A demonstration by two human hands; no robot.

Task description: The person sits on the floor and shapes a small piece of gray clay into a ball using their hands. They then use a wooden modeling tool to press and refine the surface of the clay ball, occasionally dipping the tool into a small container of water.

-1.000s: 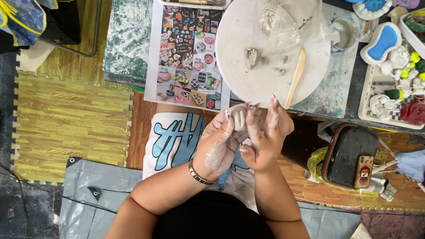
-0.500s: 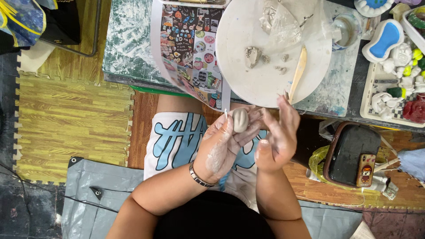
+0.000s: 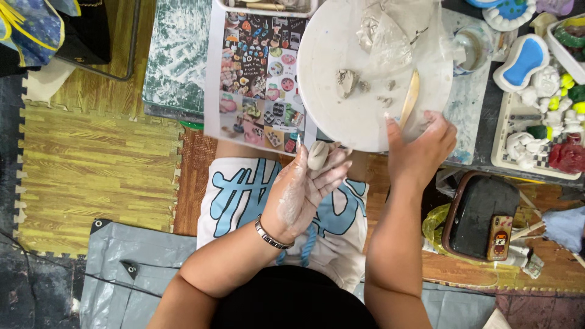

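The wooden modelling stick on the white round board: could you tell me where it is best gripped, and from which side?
Probably its lower end, approached from the near edge of the white round board. The wooden stick lies flat and slim, pointing toward the person, and that end sits just beside the right hand. A fingertip pinch across its narrow width seems best. The left hand holds a clay lump.

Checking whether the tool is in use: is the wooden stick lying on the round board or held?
Lying on the white round board; the wooden stick rests flat, right hand just below it.

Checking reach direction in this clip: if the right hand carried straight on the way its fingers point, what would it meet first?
Probably the wooden modelling stick lying on the round white board; the right hand already overlaps the board's near edge, though height above it is unclear.
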